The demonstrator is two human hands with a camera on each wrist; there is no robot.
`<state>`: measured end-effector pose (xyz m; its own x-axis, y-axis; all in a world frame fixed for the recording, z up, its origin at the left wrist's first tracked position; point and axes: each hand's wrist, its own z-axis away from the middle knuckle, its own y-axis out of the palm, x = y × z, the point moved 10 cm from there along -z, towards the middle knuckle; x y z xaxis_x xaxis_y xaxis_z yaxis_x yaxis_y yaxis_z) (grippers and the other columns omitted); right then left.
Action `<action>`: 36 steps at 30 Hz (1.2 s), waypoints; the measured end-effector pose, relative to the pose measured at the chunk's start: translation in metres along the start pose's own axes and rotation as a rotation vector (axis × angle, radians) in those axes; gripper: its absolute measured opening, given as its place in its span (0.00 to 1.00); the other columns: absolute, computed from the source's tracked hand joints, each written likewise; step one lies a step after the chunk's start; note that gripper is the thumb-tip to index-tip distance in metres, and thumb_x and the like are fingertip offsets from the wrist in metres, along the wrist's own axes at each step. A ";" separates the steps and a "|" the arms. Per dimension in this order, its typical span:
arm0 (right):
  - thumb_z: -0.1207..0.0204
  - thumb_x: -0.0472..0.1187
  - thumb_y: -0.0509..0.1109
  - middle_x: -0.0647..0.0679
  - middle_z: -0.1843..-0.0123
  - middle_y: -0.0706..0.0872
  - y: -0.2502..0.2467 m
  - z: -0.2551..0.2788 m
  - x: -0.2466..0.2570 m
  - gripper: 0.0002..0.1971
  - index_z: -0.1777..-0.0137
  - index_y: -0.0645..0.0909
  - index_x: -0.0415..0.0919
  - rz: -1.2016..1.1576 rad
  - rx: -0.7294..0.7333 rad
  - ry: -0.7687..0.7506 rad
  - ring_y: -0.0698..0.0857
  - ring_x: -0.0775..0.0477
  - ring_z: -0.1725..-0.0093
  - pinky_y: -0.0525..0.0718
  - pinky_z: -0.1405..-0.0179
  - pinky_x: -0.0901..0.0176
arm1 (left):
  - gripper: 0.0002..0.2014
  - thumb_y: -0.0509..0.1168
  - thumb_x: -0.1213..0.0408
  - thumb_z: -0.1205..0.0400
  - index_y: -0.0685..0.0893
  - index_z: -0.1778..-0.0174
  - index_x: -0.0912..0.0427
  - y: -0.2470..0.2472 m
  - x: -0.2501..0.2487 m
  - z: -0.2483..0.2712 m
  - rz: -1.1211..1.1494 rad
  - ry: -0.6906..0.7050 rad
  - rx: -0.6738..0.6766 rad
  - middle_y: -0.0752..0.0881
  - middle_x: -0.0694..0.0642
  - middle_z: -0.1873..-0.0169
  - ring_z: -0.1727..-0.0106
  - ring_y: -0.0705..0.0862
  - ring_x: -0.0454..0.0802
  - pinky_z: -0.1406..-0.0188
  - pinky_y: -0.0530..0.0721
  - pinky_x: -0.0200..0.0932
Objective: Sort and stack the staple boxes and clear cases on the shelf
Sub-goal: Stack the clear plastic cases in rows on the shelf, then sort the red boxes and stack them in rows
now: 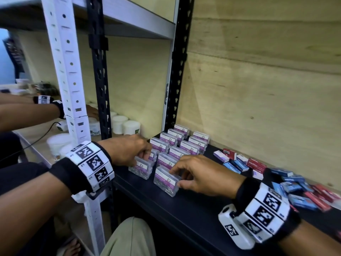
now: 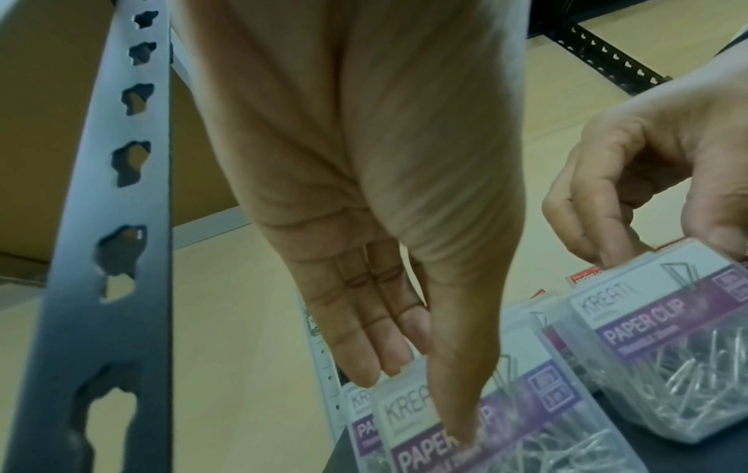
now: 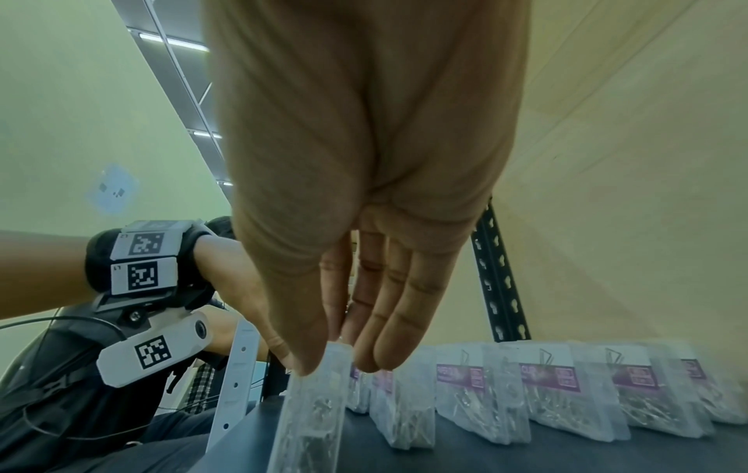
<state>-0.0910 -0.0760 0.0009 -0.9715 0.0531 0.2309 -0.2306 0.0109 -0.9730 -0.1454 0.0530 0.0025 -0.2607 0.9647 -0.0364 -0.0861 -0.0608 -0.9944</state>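
Clear paper-clip cases with purple labels stand upright in two rows on the black shelf. My left hand grips the front case of the left row; in the left wrist view its thumb lies on the label of this case, fingers behind. My right hand pinches the top of the front case of the right row, thumb and fingers on either side of that case. Red, blue and purple staple boxes lie loose at the right.
A black upright post and a white one stand left of the cases. White jars sit on the neighbouring shelf, where another person's arm reaches. A wooden panel backs the shelf.
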 end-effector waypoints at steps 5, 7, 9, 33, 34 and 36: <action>0.20 0.47 0.73 0.54 0.39 0.82 0.003 -0.014 0.003 0.19 0.30 0.81 0.51 0.008 -0.004 -0.011 0.84 0.58 0.47 0.84 0.41 0.58 | 0.14 0.74 0.68 0.26 0.82 0.52 0.46 0.000 0.008 0.000 -0.006 -0.019 -0.005 0.81 0.44 0.55 0.55 0.80 0.41 0.57 0.80 0.36; 0.21 0.48 0.73 0.54 0.40 0.82 0.004 -0.019 0.003 0.19 0.30 0.81 0.52 0.020 -0.008 -0.015 0.83 0.56 0.47 0.84 0.41 0.56 | 0.14 0.74 0.68 0.26 0.81 0.52 0.46 0.000 0.011 0.000 -0.007 -0.023 -0.009 0.81 0.43 0.55 0.54 0.80 0.41 0.56 0.81 0.37; 0.21 0.49 0.74 0.54 0.40 0.83 0.004 -0.022 0.003 0.19 0.31 0.81 0.53 0.014 -0.013 -0.015 0.83 0.56 0.47 0.84 0.41 0.55 | 0.14 0.74 0.68 0.26 0.80 0.53 0.45 0.000 0.013 0.000 -0.001 -0.030 -0.012 0.81 0.43 0.55 0.54 0.80 0.41 0.54 0.83 0.40; 0.21 0.53 0.73 0.56 0.35 0.81 -0.038 0.073 -0.080 0.21 0.29 0.78 0.54 0.098 -0.005 0.243 0.82 0.56 0.44 0.82 0.40 0.57 | 0.16 0.74 0.60 0.24 0.81 0.43 0.41 -0.045 -0.103 -0.039 0.022 0.217 -0.092 0.80 0.38 0.50 0.48 0.80 0.37 0.46 0.83 0.39; 0.22 0.52 0.73 0.56 0.35 0.82 -0.041 0.080 -0.089 0.21 0.30 0.79 0.54 0.105 -0.013 0.264 0.83 0.56 0.43 0.81 0.40 0.57 | 0.16 0.74 0.60 0.25 0.82 0.43 0.42 -0.046 -0.112 -0.045 0.021 0.235 -0.091 0.80 0.39 0.50 0.49 0.80 0.37 0.47 0.83 0.39; 0.23 0.52 0.74 0.57 0.35 0.84 -0.048 0.095 -0.108 0.20 0.31 0.80 0.54 0.115 -0.021 0.320 0.83 0.55 0.41 0.81 0.40 0.59 | 0.15 0.74 0.60 0.25 0.83 0.44 0.43 -0.048 -0.132 -0.058 0.021 0.266 -0.091 0.81 0.39 0.52 0.50 0.80 0.39 0.47 0.83 0.40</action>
<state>0.0194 -0.1773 0.0231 -0.9240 0.3659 0.1109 -0.1164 0.0071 -0.9932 -0.0514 -0.0562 0.0496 0.0009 0.9976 -0.0699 0.0065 -0.0699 -0.9975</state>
